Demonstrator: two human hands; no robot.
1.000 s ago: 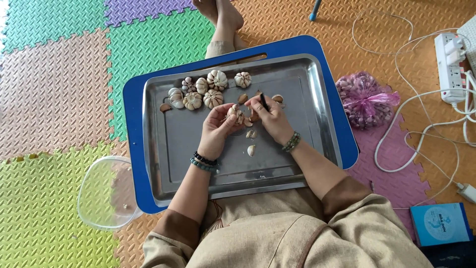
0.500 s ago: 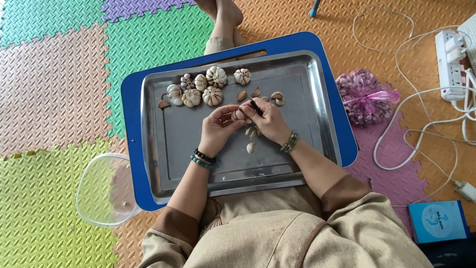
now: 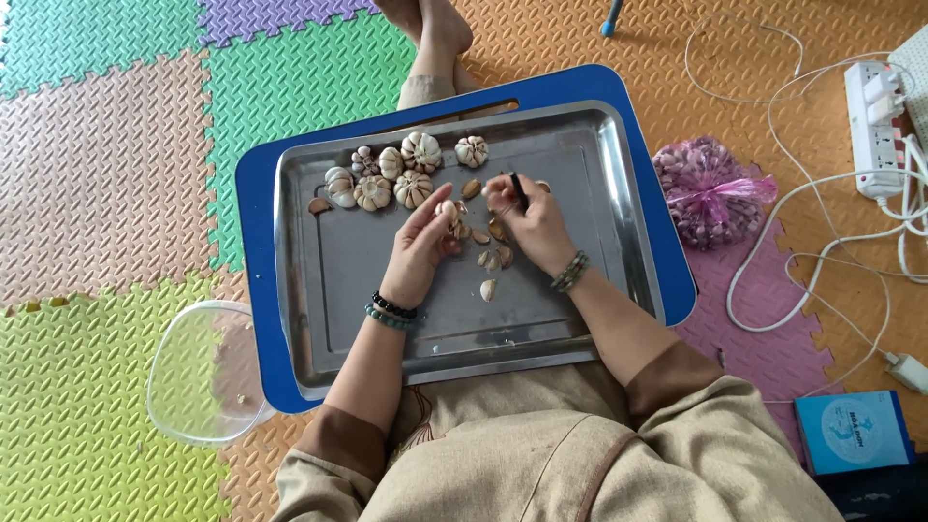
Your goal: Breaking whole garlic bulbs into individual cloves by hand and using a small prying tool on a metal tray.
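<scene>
While we sit on the foam floor mat (image 3: 116,174) with the steel tray (image 3: 387,329) on our lap, our left hand (image 3: 420,251) has its fingers closed around a garlic clove (image 3: 447,209), above the middle of the tray. Our right hand (image 3: 527,217) has its fingers pinched on a small dark knife (image 3: 519,190), just beside that clove. We think the blade could slip on the smooth skin and touch the left fingertips, because both hands are so near. The tray only rests on a blue board (image 3: 256,290), so it may tilt, and then the whole garlic bulbs (image 3: 406,169) and loose cloves (image 3: 488,261) could roll away.
</scene>
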